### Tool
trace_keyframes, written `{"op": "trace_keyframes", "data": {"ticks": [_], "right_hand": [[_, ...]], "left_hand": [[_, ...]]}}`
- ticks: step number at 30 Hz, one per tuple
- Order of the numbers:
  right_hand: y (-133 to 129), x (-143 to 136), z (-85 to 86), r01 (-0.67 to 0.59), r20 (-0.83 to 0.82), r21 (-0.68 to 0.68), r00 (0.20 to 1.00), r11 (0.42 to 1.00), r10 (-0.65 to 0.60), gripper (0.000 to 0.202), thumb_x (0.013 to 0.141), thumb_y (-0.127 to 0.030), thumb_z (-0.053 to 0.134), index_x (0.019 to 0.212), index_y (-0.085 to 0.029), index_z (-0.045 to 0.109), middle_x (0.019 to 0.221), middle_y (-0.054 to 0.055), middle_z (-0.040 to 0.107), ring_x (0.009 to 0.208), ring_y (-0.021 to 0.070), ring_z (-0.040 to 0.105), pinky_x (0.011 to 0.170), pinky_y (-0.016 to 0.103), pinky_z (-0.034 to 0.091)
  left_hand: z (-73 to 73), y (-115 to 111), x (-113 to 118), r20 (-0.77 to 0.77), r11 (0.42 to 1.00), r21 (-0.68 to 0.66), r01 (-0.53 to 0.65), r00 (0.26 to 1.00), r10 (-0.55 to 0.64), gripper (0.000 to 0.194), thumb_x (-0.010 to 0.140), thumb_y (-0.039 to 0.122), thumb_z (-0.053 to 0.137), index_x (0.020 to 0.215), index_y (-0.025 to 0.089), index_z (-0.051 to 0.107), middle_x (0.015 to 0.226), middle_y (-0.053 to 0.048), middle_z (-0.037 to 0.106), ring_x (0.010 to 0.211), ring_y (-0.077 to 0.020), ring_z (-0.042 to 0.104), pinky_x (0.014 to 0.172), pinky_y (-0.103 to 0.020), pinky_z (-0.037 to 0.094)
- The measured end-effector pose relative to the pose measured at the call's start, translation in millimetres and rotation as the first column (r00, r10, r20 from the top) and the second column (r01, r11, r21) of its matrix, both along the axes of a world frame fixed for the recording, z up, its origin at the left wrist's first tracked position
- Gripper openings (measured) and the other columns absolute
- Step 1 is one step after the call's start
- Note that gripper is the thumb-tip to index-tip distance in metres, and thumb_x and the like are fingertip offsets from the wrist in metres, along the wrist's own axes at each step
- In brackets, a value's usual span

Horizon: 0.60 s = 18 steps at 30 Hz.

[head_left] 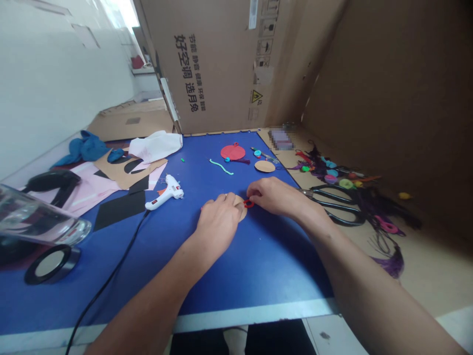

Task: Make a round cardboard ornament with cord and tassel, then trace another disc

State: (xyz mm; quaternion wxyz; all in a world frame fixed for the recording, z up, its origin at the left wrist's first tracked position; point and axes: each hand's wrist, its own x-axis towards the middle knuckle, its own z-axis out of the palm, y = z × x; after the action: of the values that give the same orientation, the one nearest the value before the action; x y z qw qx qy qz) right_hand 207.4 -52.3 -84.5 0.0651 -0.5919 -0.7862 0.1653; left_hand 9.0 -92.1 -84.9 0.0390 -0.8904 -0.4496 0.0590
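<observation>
Tan disc point(242, 213) sits under the left hand point(220, 215) on the blue counter point(254, 276), apparently for steadiness; whether that grip pinches, cannot tell. At the disc's three o'clock, the right hand point(269, 195) pinches a red piece point(249, 203).

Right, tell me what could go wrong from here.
The cord of the white glue gun hangs over the table's front edge, so a snag might drag it. The right forearm passes beside the black-handled scissors and could knock them. The red piece at the right hand might slip against the tan disc under the left hand.
</observation>
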Motion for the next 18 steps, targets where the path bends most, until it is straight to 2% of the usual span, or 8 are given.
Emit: {"op": "trace_keyframes", "data": {"ticks": [8, 14, 16, 18], "right_hand": [[2, 1, -0.5, -0.009, 0.01, -0.002, 1.0, 1.0, 0.009, 0.021, 0.094, -0.016, 0.061, 0.098, -0.024, 0.08, 0.096, 0.006, 0.08, 0.082, 0.0184, 0.068, 0.068, 0.027, 0.039], [1, 1, 0.2, 0.006, 0.002, -0.007, 1.0, 1.0, -0.006, 0.021, 0.094, -0.017, 0.061, 0.098, -0.025, 0.08, 0.094, 0.005, 0.08, 0.08, 0.0182, 0.067, 0.067, 0.027, 0.039], [0, 0, 0.6, 0.012, -0.005, -0.005, 1.0, 1.0, -0.012, 0.021, 0.094, -0.017, 0.061, 0.097, -0.025, 0.081, 0.094, 0.004, 0.08, 0.081, 0.0184, 0.067, 0.067, 0.027, 0.039], [-1, -1, 1.2, 0.02, -0.017, -0.001, 1.0, 1.0, -0.02, 0.02, 0.094, -0.018, 0.061, 0.096, -0.025, 0.08, 0.093, 0.004, 0.079, 0.08, 0.0184, 0.068, 0.067, 0.027, 0.038]], "left_hand": [[-1.8, 2, -2, 0.024, 1.0, 0.012, 0.002, 1.0, -0.002, 0.037, 0.102, 0.009, 0.051, 0.13, 0.023, 0.071, 0.115, -0.011, 0.067, 0.109, -0.0276, 0.066, 0.08, -0.036, 0.054], [3.8, 3, -4, 0.036, 0.999, 0.023, -0.036, 0.999, 0.035, 0.046, 0.094, 0.001, 0.05, 0.133, 0.019, 0.067, 0.117, -0.011, 0.069, 0.107, -0.0282, 0.069, 0.079, -0.036, 0.055], [5.7, 5, -8, 0.086, 0.997, 0.053, -0.058, 0.995, 0.053, 0.047, 0.095, 0.001, 0.047, 0.132, 0.02, 0.068, 0.116, -0.011, 0.07, 0.106, -0.0278, 0.07, 0.078, -0.036, 0.054], [7.0, 9, -13, 0.205, 0.992, 0.075, -0.1, 0.975, 0.083, 0.044, 0.098, 0.005, 0.045, 0.131, 0.021, 0.07, 0.117, -0.01, 0.072, 0.106, -0.0266, 0.071, 0.079, -0.035, 0.054]]}}
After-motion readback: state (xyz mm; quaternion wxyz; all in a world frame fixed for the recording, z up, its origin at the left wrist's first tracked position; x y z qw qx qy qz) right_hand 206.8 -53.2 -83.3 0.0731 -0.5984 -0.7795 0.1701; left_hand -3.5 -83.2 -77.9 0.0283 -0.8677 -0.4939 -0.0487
